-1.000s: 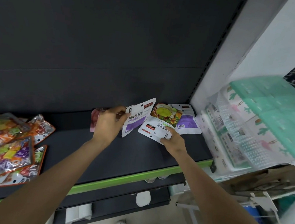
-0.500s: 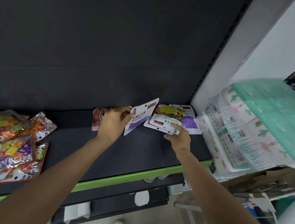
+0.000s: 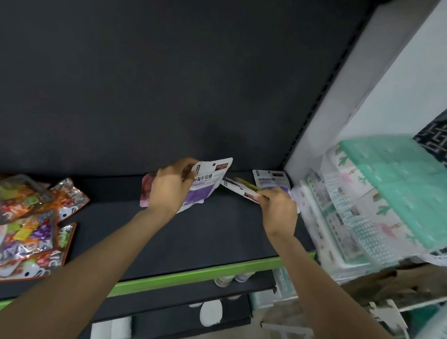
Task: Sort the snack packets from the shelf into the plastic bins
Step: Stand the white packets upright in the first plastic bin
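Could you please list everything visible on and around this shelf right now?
white-and-purple packet: one, held upright at the middle of the shelf by the left hand.
pink packet: one, behind the left hand, mostly hidden.
thin packets: at least two, white, seen edge-on, pinched by the right hand.
flat white-and-purple packet: one, lying at the shelf's back right corner.
colourful candy bags: a pile, orange and mixed colours, count unclear, left end of the shelf.
shelf: one, dark board with a green front edge.
tissue packs: a stack, mint green and white, right of the shelf.
left hand: gripping the white-and-purple packet.
right hand: pinching the thin packets.
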{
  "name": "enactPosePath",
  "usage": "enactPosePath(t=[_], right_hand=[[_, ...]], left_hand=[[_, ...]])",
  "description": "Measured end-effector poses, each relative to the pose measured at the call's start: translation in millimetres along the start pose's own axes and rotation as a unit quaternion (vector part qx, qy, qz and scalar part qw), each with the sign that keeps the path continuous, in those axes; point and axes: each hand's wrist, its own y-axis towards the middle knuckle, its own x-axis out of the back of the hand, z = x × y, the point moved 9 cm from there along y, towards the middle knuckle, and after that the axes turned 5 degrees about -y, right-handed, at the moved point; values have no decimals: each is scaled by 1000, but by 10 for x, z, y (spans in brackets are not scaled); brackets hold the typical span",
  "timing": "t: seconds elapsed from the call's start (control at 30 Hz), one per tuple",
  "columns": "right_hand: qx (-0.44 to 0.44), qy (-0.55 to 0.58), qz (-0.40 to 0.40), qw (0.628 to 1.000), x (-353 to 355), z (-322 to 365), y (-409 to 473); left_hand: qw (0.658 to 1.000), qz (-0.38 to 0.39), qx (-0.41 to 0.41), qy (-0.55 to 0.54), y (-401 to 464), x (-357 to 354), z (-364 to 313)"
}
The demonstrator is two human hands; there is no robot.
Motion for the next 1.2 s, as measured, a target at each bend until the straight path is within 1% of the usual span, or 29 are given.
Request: enactPosePath(t=[0.07,0.2,0.27,0.37,0.47,0.53,0.77,0.87,1.03,1.2], right_hand=[[8,24,-27,999,200,76,-11],[6,35,-25,999,454,191,-51],[10,52,-13,999,491,249,-67],[38,91,13,995,451,427,-138],[67,129,25,989,476,710,-271],[87,155,34,984,515,950,-367],[155,180,60,970,571,1964,-747],[197,186,66,960,569,2523,-1026],[246,183,70,949,530,3529,-1595],[269,214,66,937,470,4634,-2192]], left_hand=[[1000,2,15,13,4,98,-30],[998,10,35,42,-67,283,-69],[998,-13,30,49,-140,425,-96],[997,-55,27,56,-355,714,-117],[992,-113,-1,52,-630,1115,-138],[989,-138,-10,44,-817,1396,-140],[975,-216,11,57,-1457,2419,58],[971,-231,11,57,-1721,2854,235],[959,-273,38,73,-2218,3721,714],[950,-293,57,92,-2643,4730,1169]])
